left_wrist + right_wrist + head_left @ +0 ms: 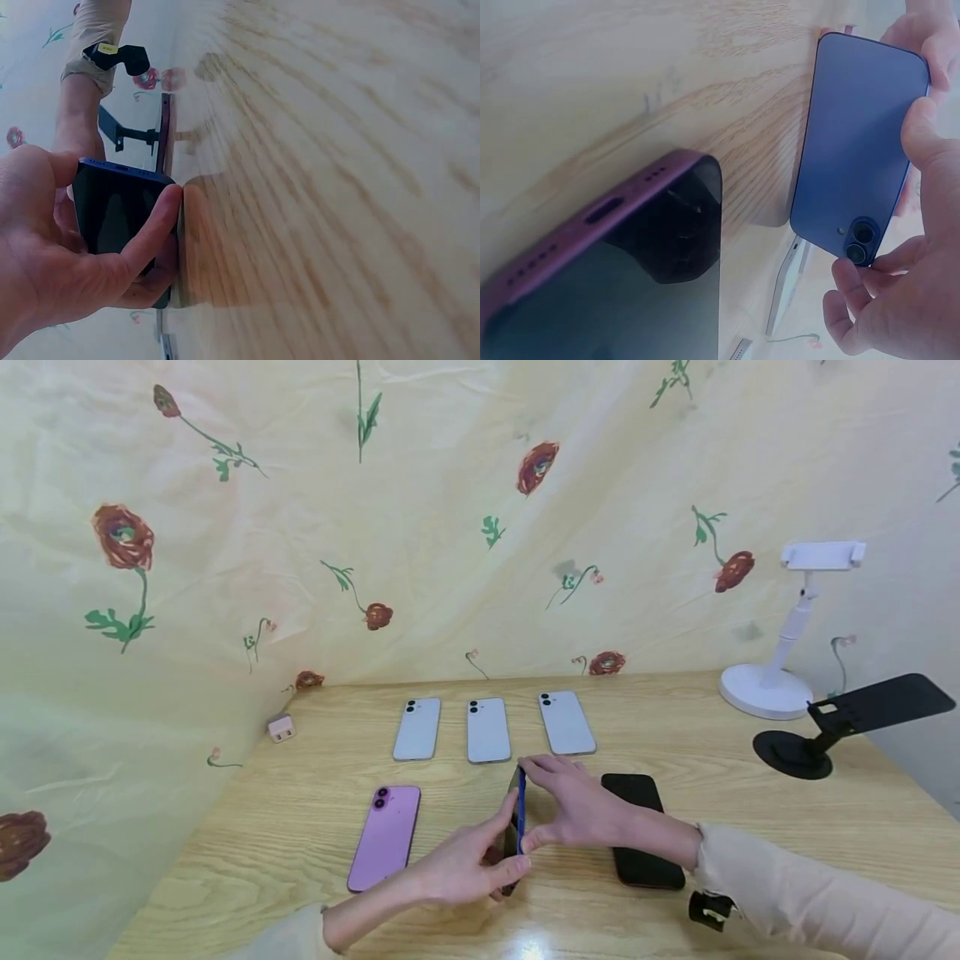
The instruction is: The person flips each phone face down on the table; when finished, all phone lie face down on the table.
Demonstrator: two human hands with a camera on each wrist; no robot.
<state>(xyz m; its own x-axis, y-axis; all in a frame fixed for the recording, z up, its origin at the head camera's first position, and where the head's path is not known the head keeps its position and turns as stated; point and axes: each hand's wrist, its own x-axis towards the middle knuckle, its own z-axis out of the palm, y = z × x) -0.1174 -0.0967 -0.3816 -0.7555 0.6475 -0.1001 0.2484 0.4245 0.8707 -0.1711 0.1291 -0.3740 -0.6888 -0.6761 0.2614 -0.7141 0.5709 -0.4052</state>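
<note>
A blue phone (859,135) is held on its long edge on the table, between both hands. My left hand (468,864) grips its near end, fingers and thumb around the edges; the dark screen (112,217) faces left. My right hand (592,810) pinches it from the right, with fingertips by the camera corner at the far end and the thumb at the upper edge. Left of the hands a purple phone (386,839) lies back up. Under the right forearm lies a phone with a black screen (648,867), screen up, its frame maroon in the right wrist view.
Three white phones (488,731) lie in a row behind the hands, backs up. At the right stand a black folding stand (795,755) and a white phone stand (767,693). A small charger plug (281,728) sits at the back left, by the floral cloth (450,527).
</note>
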